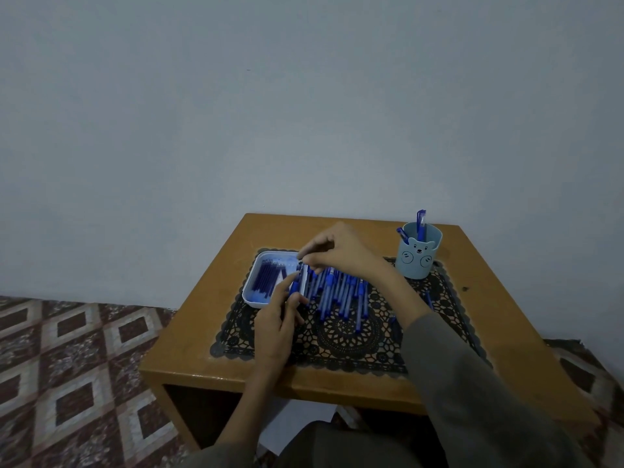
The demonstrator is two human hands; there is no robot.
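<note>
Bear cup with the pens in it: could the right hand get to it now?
Probably yes. Nothing stands between the right hand and the bear cup to its right. But that hand pinches the end of a pen that the left hand holds, so it must let go first.

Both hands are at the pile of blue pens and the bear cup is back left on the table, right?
No: in the head view the bear cup stands at the back right of the table. The left hand and right hand are at the pile of blue pens.
</note>
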